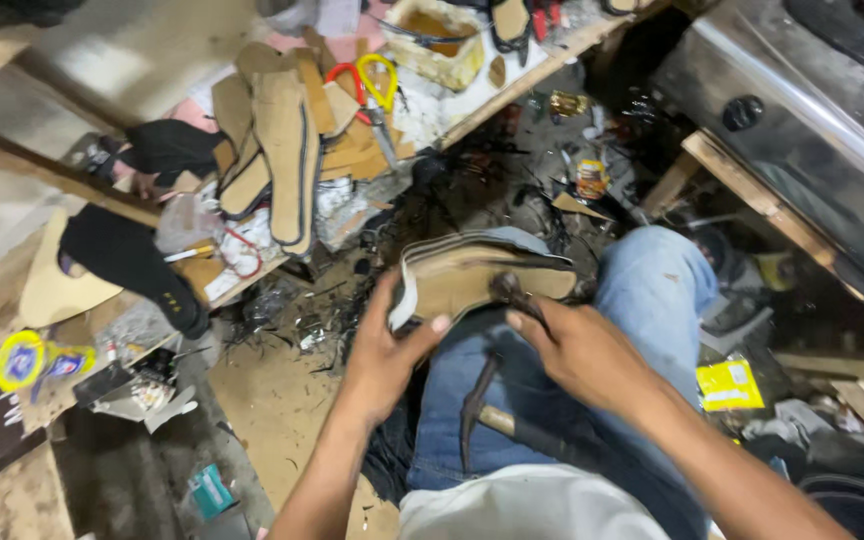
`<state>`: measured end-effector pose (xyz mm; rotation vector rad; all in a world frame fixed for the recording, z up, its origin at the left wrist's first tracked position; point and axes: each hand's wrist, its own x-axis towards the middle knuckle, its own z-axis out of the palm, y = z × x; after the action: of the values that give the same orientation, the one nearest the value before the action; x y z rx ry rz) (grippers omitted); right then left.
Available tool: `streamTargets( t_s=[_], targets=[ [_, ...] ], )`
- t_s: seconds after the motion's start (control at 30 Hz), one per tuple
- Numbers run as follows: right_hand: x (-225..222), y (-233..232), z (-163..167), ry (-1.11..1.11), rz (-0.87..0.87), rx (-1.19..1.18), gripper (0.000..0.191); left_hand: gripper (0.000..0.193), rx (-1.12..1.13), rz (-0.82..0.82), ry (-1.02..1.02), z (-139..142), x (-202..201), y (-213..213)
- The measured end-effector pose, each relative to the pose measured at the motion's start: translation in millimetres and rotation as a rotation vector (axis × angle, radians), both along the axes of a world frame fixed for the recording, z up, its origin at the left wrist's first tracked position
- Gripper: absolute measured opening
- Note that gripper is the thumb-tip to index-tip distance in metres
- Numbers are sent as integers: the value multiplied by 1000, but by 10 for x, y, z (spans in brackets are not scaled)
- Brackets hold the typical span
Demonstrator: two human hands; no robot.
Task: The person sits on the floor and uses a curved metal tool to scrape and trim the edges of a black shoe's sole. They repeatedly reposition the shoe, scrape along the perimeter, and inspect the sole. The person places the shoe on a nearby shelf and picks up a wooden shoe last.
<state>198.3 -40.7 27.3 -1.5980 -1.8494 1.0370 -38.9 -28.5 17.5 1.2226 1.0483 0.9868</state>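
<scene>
A tan shoe sole (pixel 462 275) with a pale edge lies across my lap, over my blue jeans (pixel 652 285). My left hand (pixel 384 345) grips its near left end, thumb along the underside. My right hand (pixel 577 350) pinches a small dark tool (pixel 514 295) whose tip rests on the sole's middle. A hammer (pixel 477 410) with a dark head lies on my thigh between my forearms, touched by neither hand.
A low wooden bench (pixel 512 85) at the upper left carries stacked tan soles (pixel 282 150), red and yellow-handled scissors (pixel 372 95), black straps and a glue tub (pixel 442 40). Scraps litter the dirt floor. A yellow packet (pixel 729 385) lies at the right, below a metal cabinet (pixel 802 130).
</scene>
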Motion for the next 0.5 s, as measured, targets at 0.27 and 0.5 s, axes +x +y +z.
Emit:
streamTargets(
  t_s=[0.27, 0.5],
  targets=[
    [-207, -39, -151, -280, 234, -183, 31, 48, -216, 119, 213, -337, -170, -264],
    [82, 277, -198, 87, 186, -459, 40, 39, 395, 182, 437, -478, 264, 82]
  ],
)
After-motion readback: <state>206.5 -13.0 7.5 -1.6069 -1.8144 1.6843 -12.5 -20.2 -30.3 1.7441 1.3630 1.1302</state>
